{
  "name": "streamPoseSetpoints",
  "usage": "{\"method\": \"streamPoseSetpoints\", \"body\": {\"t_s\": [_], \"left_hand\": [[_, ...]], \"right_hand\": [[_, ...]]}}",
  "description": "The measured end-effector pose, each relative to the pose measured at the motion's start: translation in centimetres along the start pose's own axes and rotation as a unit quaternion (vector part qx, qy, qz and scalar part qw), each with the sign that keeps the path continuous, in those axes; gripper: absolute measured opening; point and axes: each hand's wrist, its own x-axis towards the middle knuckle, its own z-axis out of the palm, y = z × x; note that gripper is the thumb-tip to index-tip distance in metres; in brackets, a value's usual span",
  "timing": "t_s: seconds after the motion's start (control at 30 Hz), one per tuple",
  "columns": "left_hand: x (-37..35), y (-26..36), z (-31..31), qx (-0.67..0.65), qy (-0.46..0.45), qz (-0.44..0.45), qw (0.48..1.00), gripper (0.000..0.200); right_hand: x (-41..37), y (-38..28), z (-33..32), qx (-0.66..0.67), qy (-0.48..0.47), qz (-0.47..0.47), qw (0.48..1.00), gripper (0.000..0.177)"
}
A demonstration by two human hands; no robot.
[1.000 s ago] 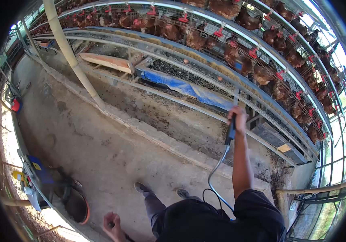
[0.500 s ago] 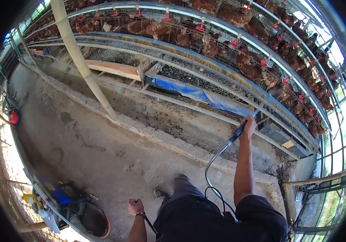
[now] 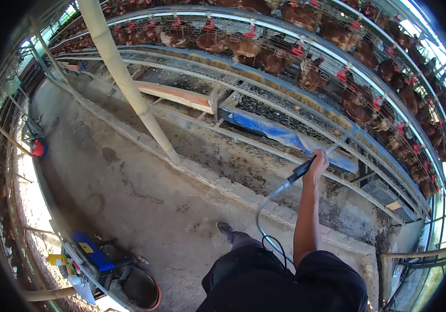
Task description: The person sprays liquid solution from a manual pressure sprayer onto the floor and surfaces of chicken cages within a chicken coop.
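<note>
My right hand (image 3: 318,165) is closed around the black handle (image 3: 299,172) of a sprayer wand, held out toward the cage row. From the handle a pale hose (image 3: 261,208) curves down to my body. The wand's thin tip reaches up and right of my hand, near the blue sheet (image 3: 264,132) on the trough below the cages. Brown hens (image 3: 311,75) stand in the wire cages above. My left hand is out of the frame.
A bamboo pole (image 3: 124,78) slants down to the low concrete curb (image 3: 233,191). At lower left are a blue-topped stool (image 3: 94,252), a round bucket (image 3: 156,294) and yellow items (image 3: 56,259). A red container (image 3: 37,148) is farther left.
The view has shifted, and the scene sits farther right in it. My left hand has gone out of view. My right hand still grips the handle, now slightly lower and left.
</note>
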Motion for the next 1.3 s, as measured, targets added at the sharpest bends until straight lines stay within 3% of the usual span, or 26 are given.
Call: {"method": "streamPoseSetpoints", "body": {"t_s": [0.03,0.07,0.1,0.13,0.17,0.2,0.27,0.3,0.37,0.43,0.5,0.53,0.63,0.7,0.73,0.77,0.8,0.83,0.9,0.93,0.97,1.03,1.13,1.23,1.3], "left_hand": [[0.9,0.5,-1.1,0.071,0.003,-0.017,0.997,0.055],[1.6,1.1,-1.7,0.346,0.137,-0.068,0.926,0.055],[5.8,-1.4,-2.7,0.533,0.284,-0.028,0.797,0.036],[9.4,-4.5,-4.8,0.678,0.413,0.013,0.607,0.017],[11.2,-6.0,-7.2,0.676,0.438,-0.008,0.593,0.017],[12.6,-7.2,-10.0,0.675,0.458,-0.03,0.578,0.018],[11.6,-10.4,-16.7,0.761,0.443,-0.07,0.469,0.017],[10.7,-12.3,-19.5,0.769,0.44,-0.092,0.455,0.017],[9.2,-14.8,-23.0,0.782,0.459,-0.151,0.394,0.016],[7.8,-16.7,-24.5,0.775,0.505,-0.234,0.298,0.015],[6.8,-17.2,-25.2,0.78,0.512,-0.249,0.259,0.016],[6.7,-17.2,-25.4,0.784,0.513,-0.254,0.24,0.017],[7.4,-17.3,-25.3,0.762,0.517,-0.275,0.277,0.026],[5.0,-16.8,-30.5,0.59,0.511,-0.268,0.565,0.036],[3.6,-16.3,-33.5,0.469,0.497,-0.265,0.68,0.041],[5.8,-14.6,-29.9,0.351,0.514,-0.264,0.737,0.045],[9.4,-12.4,-24.7,0.22,0.535,-0.259,0.773,0.049],[13.3,-10.1,-19.3,0.098,0.556,-0.257,0.784,0.053],[13.4,-5.7,-13.3,0.13,0.504,-0.163,0.838,0.056],[12.7,-3.4,-9.5,0.159,0.442,-0.121,0.875,0.049],[11.8,-1.5,-6.2,0.188,0.377,-0.079,0.904,0.042],[8.1,0.9,-3.2,0.093,0.163,-0.018,0.982,0.044],[7.1,0.1,-3.6,0.358,0.341,-0.024,0.869,0.035],[6.3,-2.8,-5.9,0.571,0.481,-0.023,0.665,0.027],[6.4,-5.4,-9.7,0.677,0.48,0.045,0.557,0.016]], "right_hand": [[-0.7,0.3,1.4,-0.003,0.005,-0.004,1.0,0.012],[-1.1,0.5,3.1,-0.004,0.01,-0.011,1.0,0.013],[-1.3,0.7,4.9,-0.005,0.012,-0.021,1.0,0.013],[-1.3,2.2,6.4,-0.007,-0.053,-0.021,0.998,0.015],[-1.5,3.5,8.5,0.054,-0.137,0.056,0.988,0.013],[-2.9,3.1,10.8,0.034,-0.226,0.053,0.972,0.011],[-5.9,-0.8,14.3,0.016,-0.388,0.178,0.904,0.01],[-6.1,0.0,15.6,0.008,-0.43,0.18,0.885,0.01],[-6.5,0.7,16.9,0.032,-0.445,0.197,0.873,0.011],[-5.6,1.7,16.1,0.001,-0.359,0.168,0.918,0.011],[-3.5,4.1,14.0,0.015,-0.238,0.022,0.971,0.008],[-3.0,3.1,13.3,0.03,-0.142,0.114,0.983,0.007],[-1.4,4.3,12.1,-0.008,-0.017,-0.014,1.0,0.009],[-2.1,5.5,13.3,-0.014,-0.071,-0.006,0.997,0.011],[-3.3,5.8,14.2,-0.02,-0.114,0.014,0.993,0.01],[-4.4,6.3,14.7,0.008,-0.241,0.077,0.967,0.009],[-7.9,1.3,16.3,0.017,-0.329,0.161,0.93,0.01],[-8.3,0.8,17.4,-0.016,-0.427,0.193,0.883,0.01],[-10.4,-0.1,19.7,0.037,-0.534,0.245,0.808,0.01],[-11.4,-1.5,20.7,0.054,-0.572,0.253,0.778,0.013],[-11.6,-1.9,21.7,0.061,-0.6,0.181,0.777,0.015],[-10.8,-3.1,23.3,0.085,-0.621,0.088,0.774,0.02],[-8.1,-6.3,23.8,0.153,-0.577,0.09,0.798,0.021],[-2.6,-8.3,20.3,0.221,-0.478,0.123,0.841,0.022],[1.1,-11.0,15.1,0.212,-0.39,0.107,0.89,0.022]]}}
